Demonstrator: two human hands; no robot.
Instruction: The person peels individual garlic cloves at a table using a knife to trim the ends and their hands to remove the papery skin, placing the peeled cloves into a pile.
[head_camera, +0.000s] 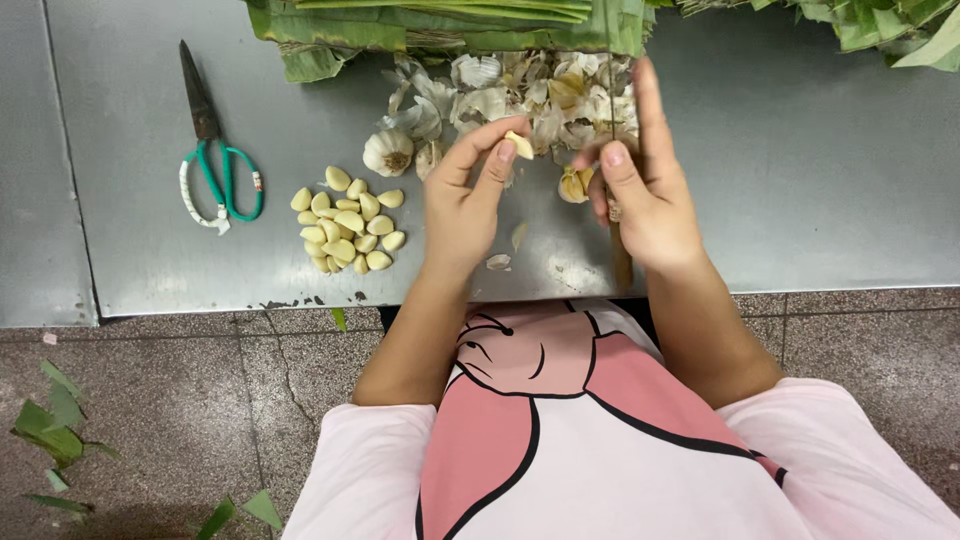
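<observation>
The left hand (462, 205) pinches a single garlic clove (519, 145) between thumb tip and forefinger tip, the other fingers curled loosely beneath. The clove sits at the very top of that hand, above the knuckles, held off the desk (800, 180). Its long axis runs on a slant, from upper left to lower right, with the narrower end up and left toward the heap of skins.

The right hand (645, 195) is closed around a knife (620, 250) whose wooden handle sticks out below the palm toward the person; the thin blade runs straight up away from the body, along the raised forefinger. The thumb presses toward a partly peeled piece of garlic (574, 184) tucked against the fingers on the left side of this hand; whether it is gripped or just touched cannot be told. The clove lies just left of this hand's thumb tip, apart from it.

Behind both hands lies a pile of papery garlic skins (520, 95), with a whole garlic bulb (388, 152) at its left edge. A heap of peeled cloves (345, 222) rests left of the left wrist. Green-handled scissors (215, 160) lie further left, tips pointing away. Green leaves (450, 22) are stacked along the far edge.
</observation>
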